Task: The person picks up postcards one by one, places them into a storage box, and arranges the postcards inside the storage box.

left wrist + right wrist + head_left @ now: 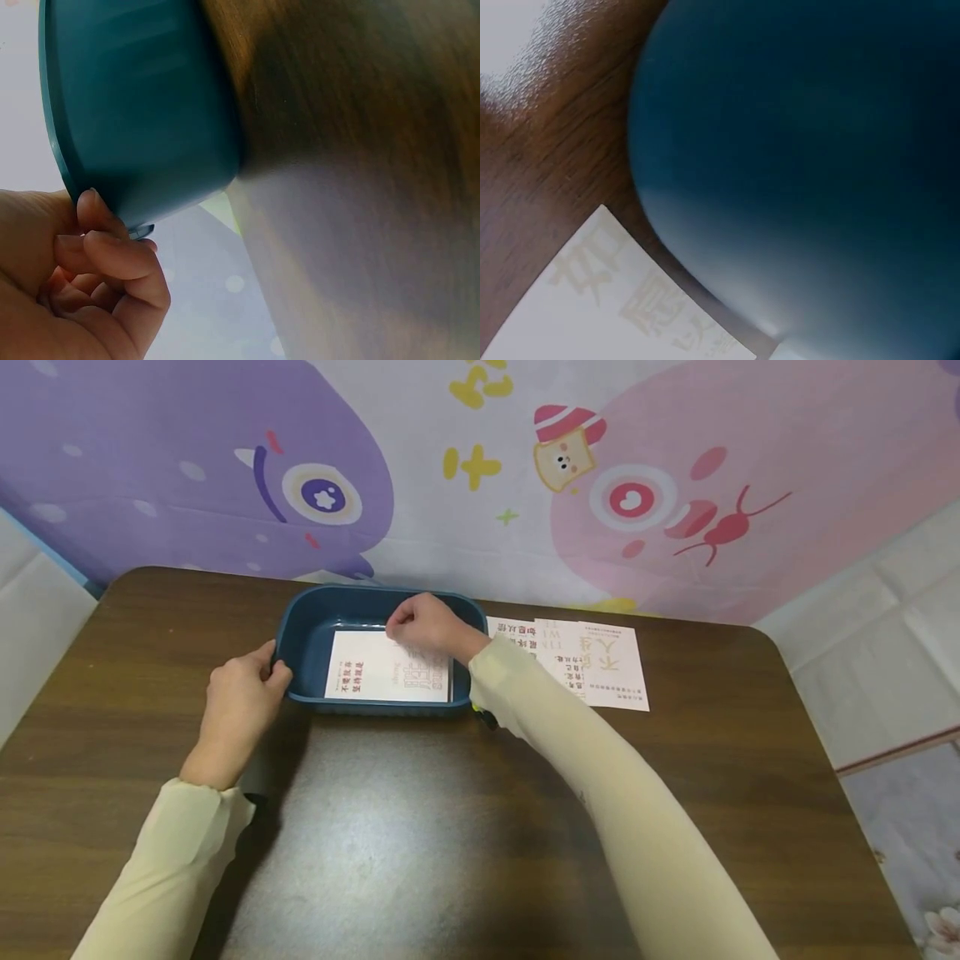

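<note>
Left hand [243,702] pinches the rim of one blue tray [367,707]; right hand [431,625] partly hides one card [375,675] inside, grip unclear; three overlapping cards [566,664] lie alongside

Card [378,672] partly behind right fingers [403,613]

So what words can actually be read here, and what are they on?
"如愿以": leftmost loose card, clearest in the right wrist view.
"坚持就是": white card in the blue tray, printed sideways.
"人" and "不": rightmost loose card, in gold.
"WI": middle loose card, faint.
Too small or blurred: the finer print on the cards, and the white card's large pale characters.
</note>
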